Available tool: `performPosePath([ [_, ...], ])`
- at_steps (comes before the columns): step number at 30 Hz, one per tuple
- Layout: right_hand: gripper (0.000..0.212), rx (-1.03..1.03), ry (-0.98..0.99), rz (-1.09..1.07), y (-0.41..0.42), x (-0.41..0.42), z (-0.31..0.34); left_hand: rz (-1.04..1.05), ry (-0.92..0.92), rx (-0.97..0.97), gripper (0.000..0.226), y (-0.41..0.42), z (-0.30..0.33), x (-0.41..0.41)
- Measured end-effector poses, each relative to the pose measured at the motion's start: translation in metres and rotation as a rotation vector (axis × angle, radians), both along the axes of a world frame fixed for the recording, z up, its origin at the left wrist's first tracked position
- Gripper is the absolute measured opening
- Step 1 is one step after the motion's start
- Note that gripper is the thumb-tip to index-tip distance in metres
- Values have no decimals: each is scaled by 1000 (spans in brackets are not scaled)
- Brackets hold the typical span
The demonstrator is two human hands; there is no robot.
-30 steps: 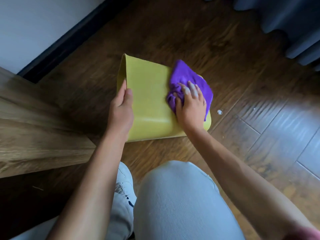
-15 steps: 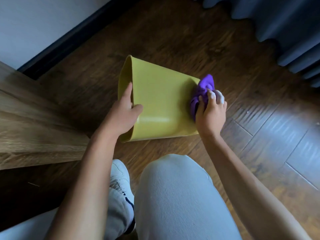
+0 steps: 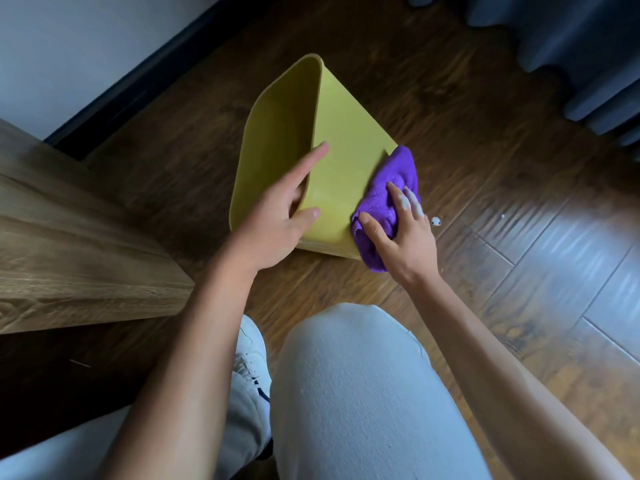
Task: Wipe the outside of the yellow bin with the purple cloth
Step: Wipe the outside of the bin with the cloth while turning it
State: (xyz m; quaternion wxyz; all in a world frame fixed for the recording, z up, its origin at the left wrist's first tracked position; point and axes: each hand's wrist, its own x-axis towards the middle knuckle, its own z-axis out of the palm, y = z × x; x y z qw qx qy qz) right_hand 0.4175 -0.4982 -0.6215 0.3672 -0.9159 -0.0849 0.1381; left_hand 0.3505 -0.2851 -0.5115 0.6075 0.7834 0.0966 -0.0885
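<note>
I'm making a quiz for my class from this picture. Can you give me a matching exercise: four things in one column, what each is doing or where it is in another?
Things:
1. left hand
2. right hand
3. bin
4. white speck

States:
A. lying on its side on the floor
B. pressing the cloth against the bin's outer wall
C. gripping the bin's rim, fingers inside
D. on the floor to the right of the cloth

Pairs: 1-C, 2-B, 3-A, 4-D

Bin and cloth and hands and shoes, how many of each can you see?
Yellow bin: 1
Purple cloth: 1
Hands: 2, the left hand on the bin's rim and the right hand on the cloth
White shoe: 1
Total: 5
</note>
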Motion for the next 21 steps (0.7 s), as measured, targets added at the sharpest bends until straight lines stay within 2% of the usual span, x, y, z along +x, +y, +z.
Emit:
performPosePath([
  [3, 69, 23, -64, -7, -3, -1, -2, 16, -43, 131, 65, -1, 3, 1],
  [6, 56, 47, -119, -55, -12, 1, 0, 56, -133, 321, 31, -2, 11, 7],
  [8, 54, 68, -125, -121, -19, 1, 5, 76, -160, 371, 20, -2, 20, 13],
  [11, 46, 141, -152, -217, -29, 1, 14, -41, -127, 213, 25, 3, 37, 16],
  [15, 41, 184, -155, -290, -45, 3, 21, -241, -42, 53, 60, 2, 44, 9],
  [18, 44, 193, -144, -307, -57, 2, 21, -189, -29, 66, 67, -2, 41, 6],
  [21, 41, 201, -167, -303, -62, -2, 27, -132, -96, 186, 56, -5, 39, 5],
])
